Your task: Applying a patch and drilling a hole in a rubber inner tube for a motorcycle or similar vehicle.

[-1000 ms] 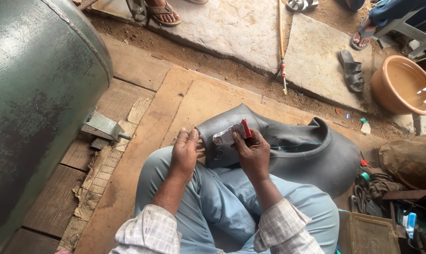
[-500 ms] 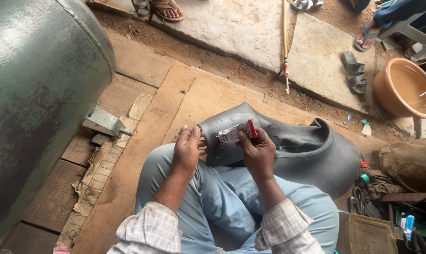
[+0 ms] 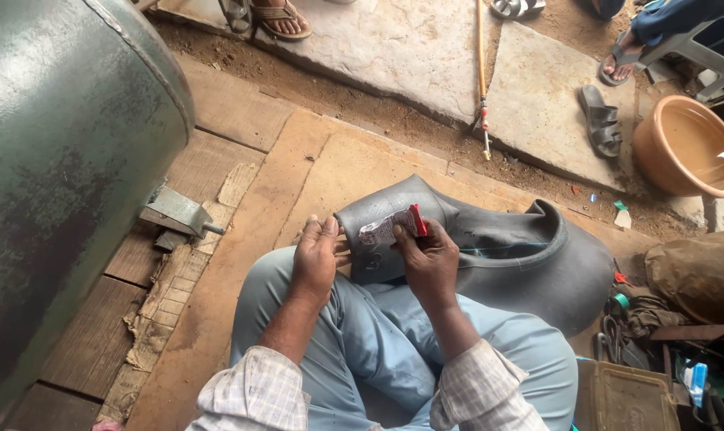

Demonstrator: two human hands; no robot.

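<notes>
Two hands low over the lap, forearms angled in from checked sleeves. Left hand [image 3: 315, 257] flat and nearly closed-fingered, pressed against the near edge of a dark grey rubber inner tube [image 3: 505, 259], steadying it. Right hand [image 3: 427, 259] curled, thumb and fingers pinching a small red and white tube [image 3: 392, 227], its crumpled end pointing left toward the other hand, just above the rubber. Inner tube draped over light blue trousers [image 3: 378, 335] and spilling right onto the wooden floor [image 3: 242, 231]. Big green metal tank [image 3: 58, 160] crowding the left side, with a small metal bracket [image 3: 178, 211] at its foot. Beyond, stone slabs [image 3: 410, 48], a long stick [image 3: 482, 72], a grey sandal [image 3: 600, 120], a terracotta basin [image 3: 689, 144] of water. Someone else's sandalled foot [image 3: 278, 16] at the top edge. Clutter of tools [image 3: 641, 335] at lower right, close beside the knee.
</notes>
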